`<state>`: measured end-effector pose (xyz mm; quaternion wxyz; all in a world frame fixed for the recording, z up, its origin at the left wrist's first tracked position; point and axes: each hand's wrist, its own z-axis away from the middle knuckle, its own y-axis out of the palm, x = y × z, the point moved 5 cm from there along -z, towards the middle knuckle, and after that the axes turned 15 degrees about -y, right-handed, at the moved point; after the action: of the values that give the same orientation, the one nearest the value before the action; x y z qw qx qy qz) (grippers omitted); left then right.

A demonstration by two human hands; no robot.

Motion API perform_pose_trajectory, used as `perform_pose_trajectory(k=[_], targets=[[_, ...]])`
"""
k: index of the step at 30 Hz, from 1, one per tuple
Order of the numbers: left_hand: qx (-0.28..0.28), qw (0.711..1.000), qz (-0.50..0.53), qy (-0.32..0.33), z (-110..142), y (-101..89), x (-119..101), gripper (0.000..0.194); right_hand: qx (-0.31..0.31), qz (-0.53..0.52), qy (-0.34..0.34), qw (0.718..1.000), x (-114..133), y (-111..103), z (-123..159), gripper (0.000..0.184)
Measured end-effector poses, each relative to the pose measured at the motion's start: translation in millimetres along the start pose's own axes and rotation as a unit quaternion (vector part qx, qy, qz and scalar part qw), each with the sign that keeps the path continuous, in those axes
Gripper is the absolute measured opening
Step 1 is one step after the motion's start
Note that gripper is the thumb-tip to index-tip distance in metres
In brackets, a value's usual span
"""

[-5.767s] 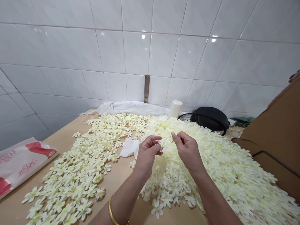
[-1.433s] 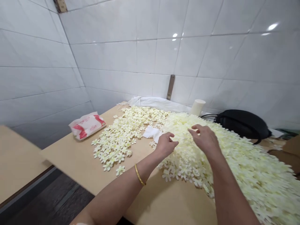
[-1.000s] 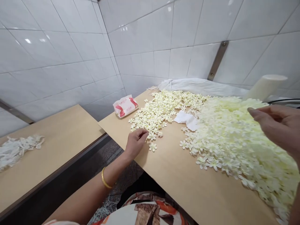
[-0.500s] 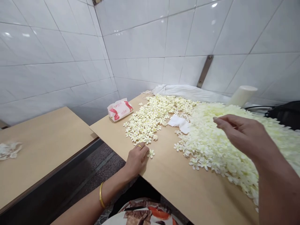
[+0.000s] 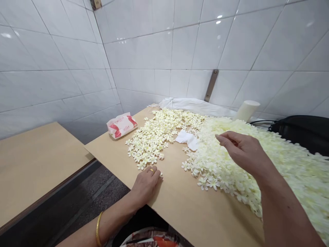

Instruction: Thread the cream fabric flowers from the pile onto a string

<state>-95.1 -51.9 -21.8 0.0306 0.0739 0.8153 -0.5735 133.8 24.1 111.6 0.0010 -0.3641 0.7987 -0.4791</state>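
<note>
Left hand: the left hand [image 5: 146, 185] lies low at the near edge of the tabletop [image 5: 195, 219], fingers curled down over a single five-petalled flower [image 5: 161, 175] that mostly hides behind them; whether it is gripped, I cannot tell.
Right hand: the right hand [image 5: 243, 149] hangs over the large flower heap [image 5: 218, 168], thumb and fingertips drawn close together; anything between them is too small to tell.
Smaller flower spread: pale blossoms [image 5: 151, 137] lie beyond the left hand.
Between the piles: a crumpled white tissue [image 5: 189, 140].
Left edge: a red-and-white packet [image 5: 122, 126].
</note>
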Motion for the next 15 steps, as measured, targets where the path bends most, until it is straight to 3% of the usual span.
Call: perform_pose_trajectory(k=[5,9,15], targets=[[0.018,0.998,0.058,-0.022,-1,-1.0,6,0.021,0.02,-0.017,-0.023,0.999,-2,10,1,0.03],[0.032,0.998,0.048,-0.015,0,1.1,5,0.006,0.022,-0.026,-0.031,0.999,-4,17,1,0.032],[-0.083,0.993,-0.022,0.085,2,14.7,6,0.018,0.01,-0.031,-0.024,0.999,-3,16,1,0.032]])
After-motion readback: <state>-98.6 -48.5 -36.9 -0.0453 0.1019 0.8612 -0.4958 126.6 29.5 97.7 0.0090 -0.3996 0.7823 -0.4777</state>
